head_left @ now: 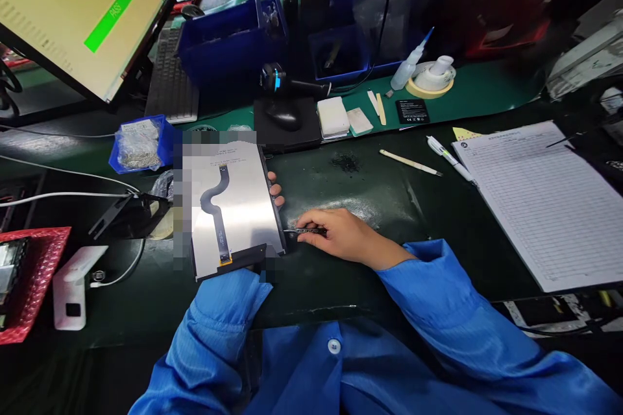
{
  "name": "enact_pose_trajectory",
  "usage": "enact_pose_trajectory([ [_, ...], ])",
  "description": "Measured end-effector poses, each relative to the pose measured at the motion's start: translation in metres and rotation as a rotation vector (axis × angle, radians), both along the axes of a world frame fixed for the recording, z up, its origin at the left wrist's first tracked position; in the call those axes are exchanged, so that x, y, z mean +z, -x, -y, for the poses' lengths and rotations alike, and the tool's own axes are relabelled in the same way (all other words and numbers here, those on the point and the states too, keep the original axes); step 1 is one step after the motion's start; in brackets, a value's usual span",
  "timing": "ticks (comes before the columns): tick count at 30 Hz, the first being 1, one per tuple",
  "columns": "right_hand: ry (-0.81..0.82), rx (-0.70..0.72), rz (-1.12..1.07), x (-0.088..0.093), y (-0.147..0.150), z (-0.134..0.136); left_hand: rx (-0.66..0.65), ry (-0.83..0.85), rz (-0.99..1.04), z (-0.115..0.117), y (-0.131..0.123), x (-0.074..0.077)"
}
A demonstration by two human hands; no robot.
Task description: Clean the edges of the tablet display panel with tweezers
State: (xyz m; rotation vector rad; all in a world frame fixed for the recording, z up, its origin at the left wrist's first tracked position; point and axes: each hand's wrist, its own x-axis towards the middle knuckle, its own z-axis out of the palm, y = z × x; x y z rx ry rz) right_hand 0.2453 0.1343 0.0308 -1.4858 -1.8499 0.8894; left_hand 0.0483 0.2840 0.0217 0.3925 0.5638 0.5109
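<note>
My left hand is closed around a tablet display panel from below. Only its fingertips show past the panel's right edge; the rest is hidden. The panel's silvery back faces up, with a dark curved flex cable running down it and a black strip along the lower edge. Pinched in my right hand are slim metal tweezers, pointing left. Their tip is at the panel's lower right edge; whether it touches, I cannot tell.
A monitor showing a green PASS bar stands upper left. Behind the panel are blue bins, a barcode scanner and a mouse. To the right lie a thin stick, a pen and ruled paper sheets.
</note>
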Motion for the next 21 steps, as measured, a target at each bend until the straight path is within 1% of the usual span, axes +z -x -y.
enact_pose_trajectory([
  [2, -0.057, 0.025, 0.026, -0.0011, -0.0008, -0.0008, 0.009, -0.01, -0.002, 0.0011, -0.001, -0.001],
  [5, -0.125, 0.054, 0.07, -0.0031, -0.0019, -0.0016, 0.028, -0.043, 0.052, 0.0039, -0.0027, -0.003],
  [8, -0.083, 0.039, 0.05, -0.0032, -0.0013, -0.0004, 0.02, -0.061, 0.107, 0.0058, -0.0031, -0.0035],
  [11, -0.014, 0.003, -0.001, -0.003, -0.0003, 0.0007, 0.019, -0.045, 0.103, 0.006, -0.0026, -0.003],
  [17, -0.177, 0.07, 0.042, -0.0055, -0.0025, -0.001, 0.054, -0.025, 0.078, 0.0066, -0.0035, -0.0033],
  [19, -0.156, 0.069, 0.038, -0.005, -0.0023, -0.0003, 0.057, -0.015, 0.074, 0.0069, -0.0032, -0.0022],
  [21, -0.096, 0.047, 0.016, -0.0042, -0.0017, 0.0008, 0.046, 0.001, 0.068, 0.0068, -0.0028, -0.0007],
])
